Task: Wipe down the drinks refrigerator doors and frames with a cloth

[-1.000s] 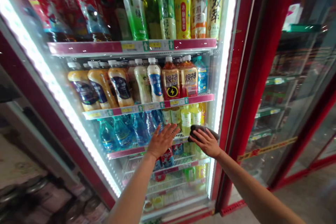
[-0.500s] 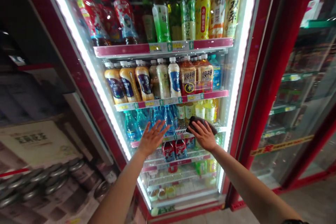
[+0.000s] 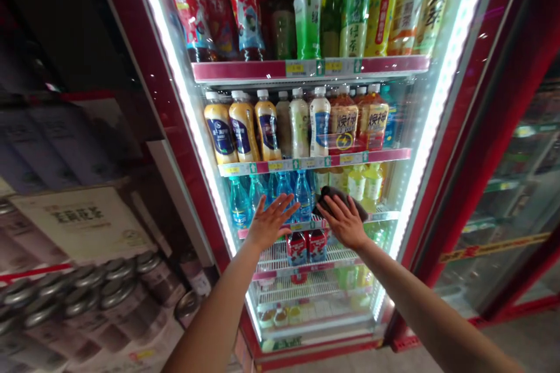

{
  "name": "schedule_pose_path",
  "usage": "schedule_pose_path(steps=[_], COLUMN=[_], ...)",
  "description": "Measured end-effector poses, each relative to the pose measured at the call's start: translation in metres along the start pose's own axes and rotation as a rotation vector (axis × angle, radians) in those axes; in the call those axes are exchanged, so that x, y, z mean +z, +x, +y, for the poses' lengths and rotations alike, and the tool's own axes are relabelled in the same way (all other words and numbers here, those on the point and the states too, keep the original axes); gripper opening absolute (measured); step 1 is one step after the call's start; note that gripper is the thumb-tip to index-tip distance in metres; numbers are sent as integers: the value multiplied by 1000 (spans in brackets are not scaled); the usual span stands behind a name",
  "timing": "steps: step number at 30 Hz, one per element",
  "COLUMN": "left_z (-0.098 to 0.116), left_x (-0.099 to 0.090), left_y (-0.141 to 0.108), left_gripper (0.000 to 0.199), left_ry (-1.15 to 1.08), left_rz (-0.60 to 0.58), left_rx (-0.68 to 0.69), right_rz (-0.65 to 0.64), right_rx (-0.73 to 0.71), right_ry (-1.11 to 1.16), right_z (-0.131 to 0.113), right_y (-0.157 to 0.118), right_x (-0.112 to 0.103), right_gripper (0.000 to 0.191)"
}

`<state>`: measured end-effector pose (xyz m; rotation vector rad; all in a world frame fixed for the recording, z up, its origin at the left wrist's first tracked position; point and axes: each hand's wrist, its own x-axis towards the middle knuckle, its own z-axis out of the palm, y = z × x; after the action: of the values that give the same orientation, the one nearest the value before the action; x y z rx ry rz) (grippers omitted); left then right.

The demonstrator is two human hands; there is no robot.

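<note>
Fingers spread, my left hand (image 3: 268, 226) is up in front of the blue bottles (image 3: 239, 203) in the lit drinks fridge (image 3: 151, 108), holding nothing. My right hand (image 3: 347, 226) lies over a dark cloth (image 3: 359, 206), its palm and fingers flat on it. The cloth is bunched under the fingers, in front of a wire shelf with yellow-green bottles (image 3: 373, 182). Reflections suggest a glass door in front of the shelves, but contact with it is hard to confirm.
Above stand shelves of tea bottles (image 3: 307, 23) and yellow bottles with dark labels (image 3: 268, 128). Red-labelled bottles (image 3: 296, 249) stand lower down. On the left are several metal-lidded jars (image 3: 118, 291) and a printed sign (image 3: 79, 218). Another red-framed cabinet (image 3: 494, 210) stands right.
The view has turned left, so the fridge appears farther right. Against the shelves, my right hand and the cloth have shifted left. My left hand stays raised with fingers spread.
</note>
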<state>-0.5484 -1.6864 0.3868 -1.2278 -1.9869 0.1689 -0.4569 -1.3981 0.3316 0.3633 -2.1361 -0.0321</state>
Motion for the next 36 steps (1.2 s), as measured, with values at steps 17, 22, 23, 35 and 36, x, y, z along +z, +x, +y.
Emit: schedule_pose_path(steps=[17,22,23,35,36], left_z=[-5,-36,-42,-103,-106], left_x=[-27,-62,-68,-97,-95], left_y=[-13,-56,-65,-130,-133], left_gripper=[87,80,77,73,74], left_ry=[98,157,185,244,226], left_rz=[-61,-125,-123,54,68], left_rx=[59,83,68,-43,-40], right_rz=[-26,-37,14,-81,-108], right_rx=[-247,-201,-117,-341,-368], right_ry=[112,119,89,-72,-70], right_z=[-4,32,26,-54,-45], right_y=[-9,-18,-6,19,15], right_x=[10,-12,-13,6,-2], right_gripper=[60,62,64,63,63])
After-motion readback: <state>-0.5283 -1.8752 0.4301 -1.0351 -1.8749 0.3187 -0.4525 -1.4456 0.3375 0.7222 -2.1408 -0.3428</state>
